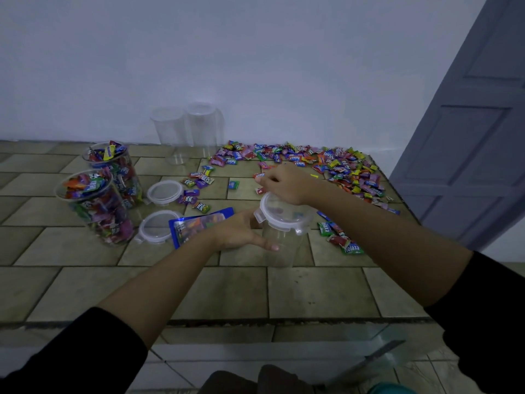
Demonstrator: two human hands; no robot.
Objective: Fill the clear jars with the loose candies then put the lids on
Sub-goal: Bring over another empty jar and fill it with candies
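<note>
On the tiled counter [199, 291], loose candies [341, 169] lie heaped at the back right, and two filled jars [105, 200] stand at the left. Your left hand [241, 231] wraps around the clear jar [279, 245] at centre. Your right hand [287, 183] curls its fingers over the far rim of that jar's lid [284, 216]. Two spare lids [164, 191] lie beside the filled jars.
</note>
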